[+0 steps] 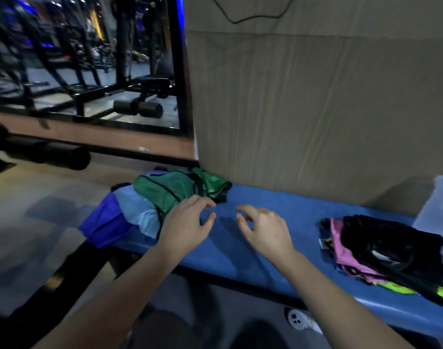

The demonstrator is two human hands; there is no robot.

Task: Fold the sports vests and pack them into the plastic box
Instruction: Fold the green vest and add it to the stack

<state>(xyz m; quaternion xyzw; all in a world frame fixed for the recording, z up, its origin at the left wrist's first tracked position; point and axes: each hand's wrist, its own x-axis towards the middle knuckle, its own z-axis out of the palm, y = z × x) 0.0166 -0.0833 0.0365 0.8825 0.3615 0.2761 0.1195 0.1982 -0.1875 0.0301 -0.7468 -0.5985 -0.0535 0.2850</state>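
Both hands hover over a blue padded bench (253,238), palms down, and neither holds anything. The left hand (187,222) has its fingers loosely curled and spread, with the fingertips at the near edge of the green vest (170,187); whether they touch the cloth cannot be told. The right hand (264,227) is just beside it over bare bench, its fingers relaxed and bent, apart from any garment. The green vest, trimmed in black, lies crumpled on top of an unfolded heap at the bench's left end, over a light blue vest (139,212) and a darker blue vest (104,222) that hangs off the bench edge. Well apart, toward the right end, sits a stack of folded vests (381,250) in black, pink and neon yellow-green. The translucent plastic box (439,205) shows only partly at the right edge, behind that stack. A cardboard sheet (316,109) stands upright behind the bench.
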